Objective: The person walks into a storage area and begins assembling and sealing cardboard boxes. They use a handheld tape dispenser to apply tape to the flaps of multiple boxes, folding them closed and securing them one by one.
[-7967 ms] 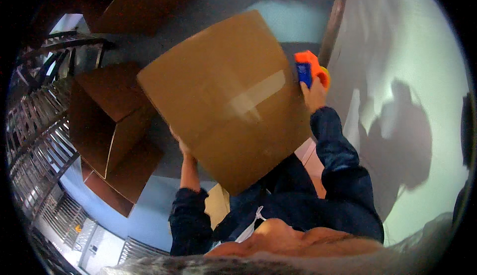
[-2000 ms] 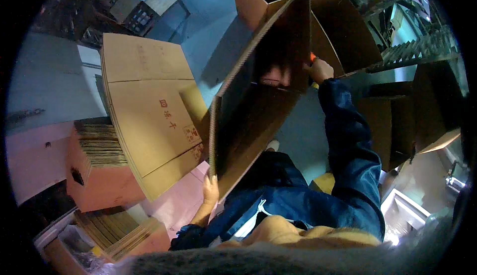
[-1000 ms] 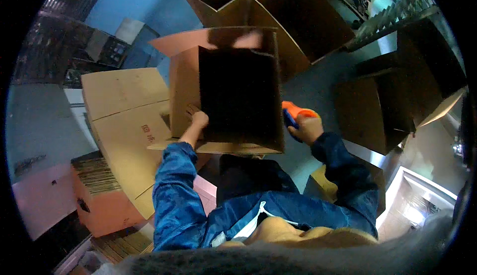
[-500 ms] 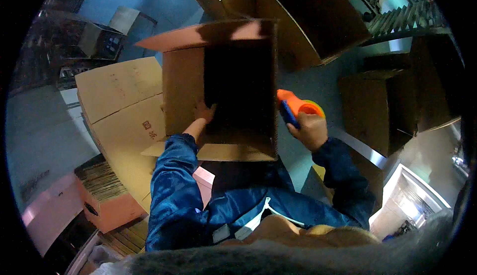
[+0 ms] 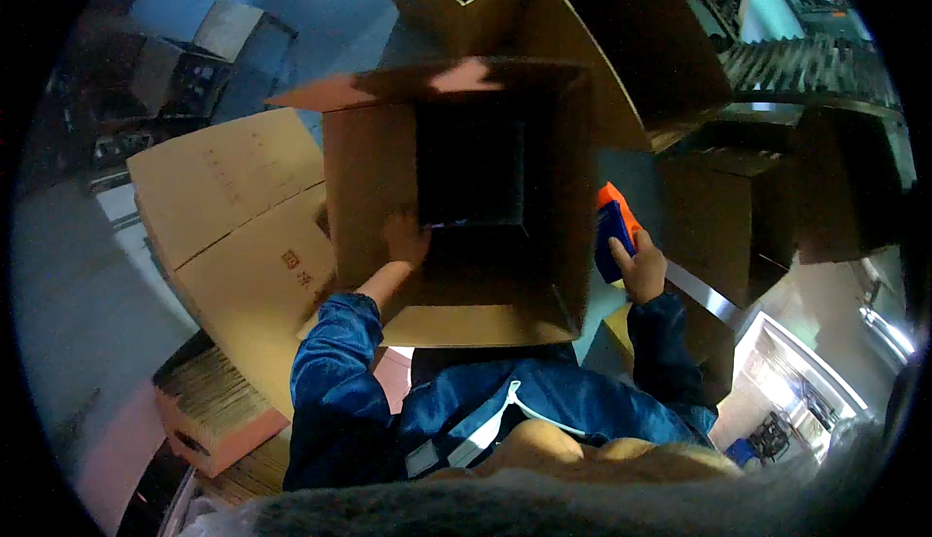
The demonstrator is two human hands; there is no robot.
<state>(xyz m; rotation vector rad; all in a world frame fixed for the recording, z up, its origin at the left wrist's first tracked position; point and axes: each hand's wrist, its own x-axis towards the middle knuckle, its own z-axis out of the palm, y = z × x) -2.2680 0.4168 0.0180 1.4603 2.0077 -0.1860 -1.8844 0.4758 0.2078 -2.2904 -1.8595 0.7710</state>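
An open cardboard box (image 5: 374,149) stands in front of me, its dark inside facing up toward the camera and a pinkish-lit flap along its far side. My left hand (image 5: 403,244) reaches into it at the lower left, fingers apart against the inner cardboard, dimly visible in shadow. Outside the box's right wall, my right hand (image 5: 636,265) grips an orange and blue tape dispenser (image 5: 610,236). The bottom inside the box is mostly lost in darkness.
Flattened cartons (image 5: 218,226) lean at the left above a pinkish box of stacked cardboard (image 5: 209,401). More open boxes lie ahead (image 5: 660,42) and at the right (image 5: 728,226). Metal racks (image 5: 786,71) line the upper right; grey-blue floor shows between boxes.
Over the last seconds the box went from bottom-up, through tilted, to opening toward me, my left hand moving inside. Lately box and both hands shifted right; the dispenser turned.
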